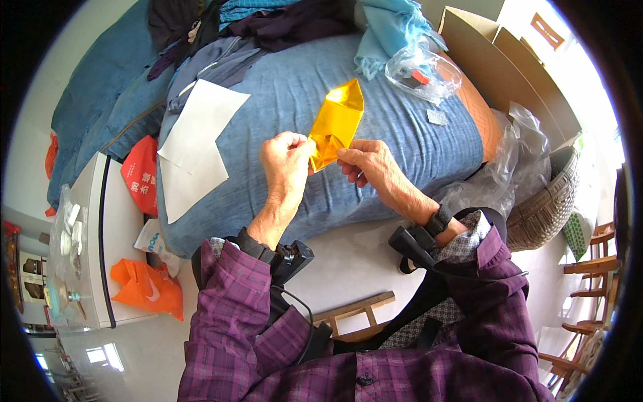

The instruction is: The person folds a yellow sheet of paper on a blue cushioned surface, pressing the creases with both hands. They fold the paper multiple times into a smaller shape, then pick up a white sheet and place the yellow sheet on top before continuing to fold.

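A folded piece of shiny gold foil paper [337, 118] is held up between my two hands, over the blue cloth cover [281, 90]. My left hand [287, 160] pinches its lower left corner between thumb and fingers. At the lower right corner, my right hand [370, 160] grips the paper the same way. The paper's upper end stands open like a pocket, and its lower end is creased inward. White paper sheets [197, 151] lie on the cover, left of my left hand.
Clothes [286, 22] are heaped at the back, with a light blue scarf [384, 30] and a clear plastic bag [427, 70] to their right. A wicker basket [545, 206] stands at right. An orange bag [148, 289] sits by the white cabinet [128, 221]. A wooden stool [354, 316] is below me.
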`<move>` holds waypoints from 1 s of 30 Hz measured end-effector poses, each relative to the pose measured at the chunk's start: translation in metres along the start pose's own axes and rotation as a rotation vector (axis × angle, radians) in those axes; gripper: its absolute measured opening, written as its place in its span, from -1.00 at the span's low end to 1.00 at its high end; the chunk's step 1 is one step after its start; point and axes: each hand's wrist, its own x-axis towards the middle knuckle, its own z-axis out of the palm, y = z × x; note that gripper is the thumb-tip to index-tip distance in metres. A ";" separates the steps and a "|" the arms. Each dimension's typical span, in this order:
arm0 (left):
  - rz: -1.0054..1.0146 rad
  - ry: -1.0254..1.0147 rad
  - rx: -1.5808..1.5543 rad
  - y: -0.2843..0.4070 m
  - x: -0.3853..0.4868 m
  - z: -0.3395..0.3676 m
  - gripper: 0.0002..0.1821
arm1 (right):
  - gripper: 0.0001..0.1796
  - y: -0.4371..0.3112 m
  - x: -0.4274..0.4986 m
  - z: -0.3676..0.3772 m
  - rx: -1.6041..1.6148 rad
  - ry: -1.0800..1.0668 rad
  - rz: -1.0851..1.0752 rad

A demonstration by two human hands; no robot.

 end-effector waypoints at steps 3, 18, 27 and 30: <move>0.008 -0.018 0.012 -0.005 0.001 0.001 -0.84 | -0.73 0.000 0.000 -0.002 0.006 0.000 -0.009; -0.003 -0.079 0.034 -0.002 -0.003 0.000 -0.80 | -0.76 0.004 0.003 -0.009 0.015 -0.053 0.058; 0.003 -0.174 -0.132 -0.001 -0.004 -0.006 -0.84 | -0.79 0.001 0.006 -0.008 0.120 -0.035 0.109; 0.004 -0.210 -0.135 0.001 -0.002 -0.006 -0.86 | -0.77 0.005 0.005 -0.011 0.163 -0.043 0.075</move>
